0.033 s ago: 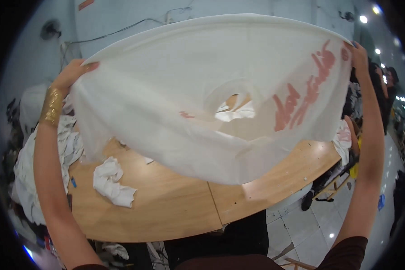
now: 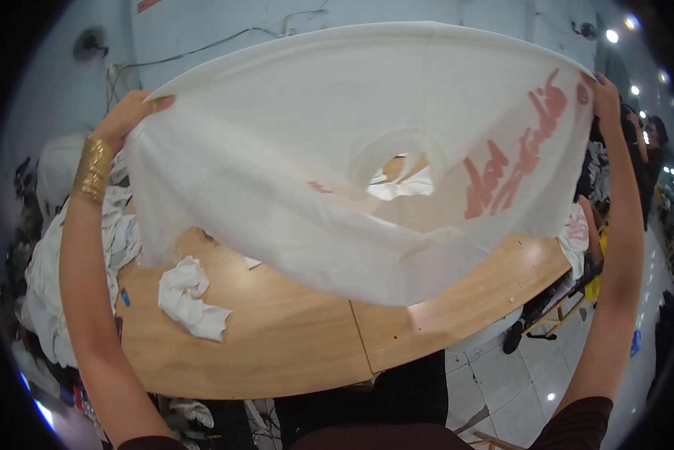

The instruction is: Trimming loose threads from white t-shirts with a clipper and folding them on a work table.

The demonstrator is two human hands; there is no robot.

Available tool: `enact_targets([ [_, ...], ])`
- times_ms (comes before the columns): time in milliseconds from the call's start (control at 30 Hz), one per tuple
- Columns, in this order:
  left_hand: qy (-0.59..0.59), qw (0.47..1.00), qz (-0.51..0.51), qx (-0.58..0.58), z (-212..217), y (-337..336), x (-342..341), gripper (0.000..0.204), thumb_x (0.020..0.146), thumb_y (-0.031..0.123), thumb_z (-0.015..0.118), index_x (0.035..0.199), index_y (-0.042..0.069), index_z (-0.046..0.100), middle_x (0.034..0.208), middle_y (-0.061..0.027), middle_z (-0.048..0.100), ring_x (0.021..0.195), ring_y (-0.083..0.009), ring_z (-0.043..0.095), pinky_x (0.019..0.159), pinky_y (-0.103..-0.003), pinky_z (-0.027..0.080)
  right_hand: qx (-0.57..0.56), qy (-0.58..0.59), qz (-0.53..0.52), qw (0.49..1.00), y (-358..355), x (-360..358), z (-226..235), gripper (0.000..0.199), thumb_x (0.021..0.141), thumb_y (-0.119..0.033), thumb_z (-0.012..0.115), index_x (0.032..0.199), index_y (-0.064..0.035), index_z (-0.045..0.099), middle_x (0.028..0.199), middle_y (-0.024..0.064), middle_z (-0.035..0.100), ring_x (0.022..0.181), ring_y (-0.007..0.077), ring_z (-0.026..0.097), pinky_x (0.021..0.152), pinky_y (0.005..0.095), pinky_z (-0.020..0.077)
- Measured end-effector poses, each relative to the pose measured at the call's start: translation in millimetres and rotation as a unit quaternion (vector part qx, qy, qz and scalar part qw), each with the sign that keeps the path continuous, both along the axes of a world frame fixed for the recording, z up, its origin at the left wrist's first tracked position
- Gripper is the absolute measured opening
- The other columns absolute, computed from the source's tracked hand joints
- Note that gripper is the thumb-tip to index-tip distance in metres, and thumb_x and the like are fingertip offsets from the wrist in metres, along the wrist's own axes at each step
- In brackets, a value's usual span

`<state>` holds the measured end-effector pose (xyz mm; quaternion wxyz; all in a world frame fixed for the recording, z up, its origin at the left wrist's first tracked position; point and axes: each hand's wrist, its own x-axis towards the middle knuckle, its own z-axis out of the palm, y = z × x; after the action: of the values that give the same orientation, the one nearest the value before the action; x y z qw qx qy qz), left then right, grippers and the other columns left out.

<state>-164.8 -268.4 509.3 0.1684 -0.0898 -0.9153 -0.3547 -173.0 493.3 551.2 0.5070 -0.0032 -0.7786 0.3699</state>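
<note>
A white T-shirt (image 2: 292, 112) with red brush-style lettering hangs stretched wide between my raised hands, above the table. Its round neck opening (image 2: 401, 176) gapes near the middle, and the tabletop and white cloth show through it. My left hand (image 2: 131, 118) pinches the shirt's left upper corner, thumb over the fabric. At the opposite upper corner my right hand (image 2: 605, 103) grips the cloth; its fingers are partly hidden. The lower part of the shirt sags in a curve over the table.
Below is a wooden table (image 2: 277, 360) with a seam across it. A crumpled white cloth (image 2: 194, 300) and a small blue object (image 2: 125, 298) lie on it. A heap of white garments (image 2: 59, 277) stands left. Other people (image 2: 644, 150) are at the far right.
The whole picture has shifted slightly to the right and up. Both hands keep the same hold on the T-shirt.
</note>
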Motion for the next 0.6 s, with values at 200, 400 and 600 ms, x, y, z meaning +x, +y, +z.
enact_targets([
  [200,-0.021,1.0,-0.006,-0.013,4.9,-5.2,6.2,0.045,0.084,0.042,0.058,0.098,0.0,0.063,0.083,-0.003,0.064,0.07,-0.0101,0.058,0.066,-0.024,0.046,-0.02,-0.005,-0.021,1.0,-42.7,11.0,-5.9,0.031,0.08,-0.033,0.062,0.089,-0.0039,0.066,0.073,0.0036,0.062,0.062,0.0095,0.057,0.056,0.024,0.0437],
  [400,-0.049,0.999,0.019,0.011,-18.5,-9.4,-28.1,0.047,0.086,0.043,0.053,0.103,0.0,0.061,0.088,-0.0053,0.064,0.076,-0.0122,0.059,0.07,-0.026,0.046,0.168,-0.11,-0.087,0.976,-40.7,-17.4,-37.5,0.046,0.073,-0.045,0.062,0.088,-0.0011,0.067,0.072,0.0102,0.064,0.065,0.0169,0.058,0.062,0.0318,0.0443],
  [600,0.264,0.943,0.137,0.151,-47.3,-49.4,-78.7,0.052,0.086,0.046,0.051,0.106,0.0,0.06,0.077,-0.0026,0.059,0.06,-0.0097,0.05,0.054,-0.024,0.039,0.108,-0.02,-0.185,0.977,-90.3,-35.8,-64.3,0.047,0.074,-0.047,0.059,0.094,-0.0058,0.065,0.076,0.0153,0.064,0.072,0.0251,0.062,0.066,0.0343,0.0449],
])
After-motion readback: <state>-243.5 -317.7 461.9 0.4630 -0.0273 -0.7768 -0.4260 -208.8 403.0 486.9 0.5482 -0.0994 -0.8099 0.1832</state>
